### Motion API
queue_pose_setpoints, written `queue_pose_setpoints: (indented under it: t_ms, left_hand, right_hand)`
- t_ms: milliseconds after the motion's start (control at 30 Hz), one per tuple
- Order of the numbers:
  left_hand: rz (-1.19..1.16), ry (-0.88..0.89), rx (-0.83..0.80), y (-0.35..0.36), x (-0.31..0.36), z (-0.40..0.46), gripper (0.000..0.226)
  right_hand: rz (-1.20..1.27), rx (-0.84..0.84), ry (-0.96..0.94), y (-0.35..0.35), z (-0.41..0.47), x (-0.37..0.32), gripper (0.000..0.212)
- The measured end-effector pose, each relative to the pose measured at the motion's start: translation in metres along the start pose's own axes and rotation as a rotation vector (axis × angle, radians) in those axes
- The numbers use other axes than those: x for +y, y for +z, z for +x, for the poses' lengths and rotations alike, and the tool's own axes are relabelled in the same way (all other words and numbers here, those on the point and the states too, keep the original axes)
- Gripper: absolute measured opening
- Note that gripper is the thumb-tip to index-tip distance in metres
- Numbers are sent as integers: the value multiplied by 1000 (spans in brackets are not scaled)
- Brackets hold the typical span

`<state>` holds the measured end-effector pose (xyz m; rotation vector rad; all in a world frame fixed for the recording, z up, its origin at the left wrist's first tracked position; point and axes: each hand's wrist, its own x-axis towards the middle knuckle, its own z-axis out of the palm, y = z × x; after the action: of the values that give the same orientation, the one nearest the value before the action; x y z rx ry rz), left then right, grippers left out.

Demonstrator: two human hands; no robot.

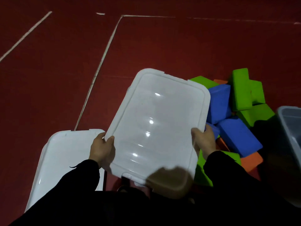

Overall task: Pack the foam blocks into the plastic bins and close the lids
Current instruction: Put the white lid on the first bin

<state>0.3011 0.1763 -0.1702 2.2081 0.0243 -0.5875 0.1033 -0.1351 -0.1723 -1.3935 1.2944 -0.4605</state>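
I hold a white translucent bin lid (156,121) up in front of me, tilted. My left hand (101,148) grips its left edge with the thumb on top. My right hand (204,141) grips its right edge. Behind and to the right of the lid, a pile of foam blocks lies on the floor: blue blocks (219,103), green blocks (241,88) and orange ones (251,160). A second white lid or closed bin (65,154) lies at lower left. An open grey bin (291,121) stands at the right edge.
The floor is dark red (48,79) with white painted lines (101,66) running across it. My dark sleeves fill the bottom of the view. A blurred tan shape (169,181) sits near the lid's lower edge.
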Motion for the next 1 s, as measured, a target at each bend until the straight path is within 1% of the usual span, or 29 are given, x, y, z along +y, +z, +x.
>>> queue_pose_setpoints:
  t_ms: [67, 133, 200, 267, 367, 400, 467, 500, 600, 633, 700, 733, 800, 867, 900, 933, 967, 1000]
  left_hand:
    - [143, 10, 42, 13, 0, 6, 28]
    - [198, -15, 66, 23, -5, 14, 34]
    - [241, -53, 69, 30, -13, 21, 39]
    - [305, -99, 53, 38, -19, 23, 44]
    - [557, -155, 41, 43, -25, 24, 49]
    - [552, -152, 17, 44, -26, 25, 48]
    - [446, -183, -39, 45, -25, 24, 47]
    - [429, -197, -51, 46, -27, 26, 46]
    - [363, -239, -86, 43, -36, 33, 51]
    - [314, -272, -122, 40, -41, 36, 55]
    - [257, -337, -176, 36, -51, 41, 63]
    - [251, -356, -179, 35, -53, 41, 65]
    - [273, -354, -143, 36, -42, 34, 65]
    - [259, -427, -106, 45, -40, 30, 62]
    - [255, -454, -98, 49, -43, 27, 67]
    - [199, -512, -113, 58, -51, 23, 79]
    - [107, -578, -110, 70, -77, 26, 92]
    - [-23, -628, -92, 80, -99, 20, 99]
  right_hand:
    - [-89, -28, -33, 5, 6, 22, 46]
    - [-102, -127, -28, 11, 11, 36, 56]
    - [-122, -210, -39, 20, 16, 52, 71]
    - [-130, -207, -38, 28, 26, 70, 78]
    - [-122, -159, -40, 27, 28, 72, 74]
    - [-115, -146, -48, 25, 27, 72, 72]
    - [-100, -129, -55, 25, 28, 73, 69]
    - [-103, -107, -57, 27, 27, 73, 69]
    - [-219, -40, -5, 34, 10, 79, 60]
    - [-255, -40, 15, 34, 6, 85, 63]
    - [-262, -106, 71, 31, 5, 94, 69]
    - [-257, -156, 89, 28, 10, 98, 67]
    - [-285, -225, 137, 20, 18, 95, 65]
    - [-338, -261, 229, 15, 17, 85, 63]
    - [-360, -258, 277, 13, 15, 83, 61]
    - [-374, -239, 308, 13, 14, 83, 63]
    - [-389, -232, 328, 13, 13, 87, 67]
    - [-399, -233, 359, 14, 10, 88, 72]
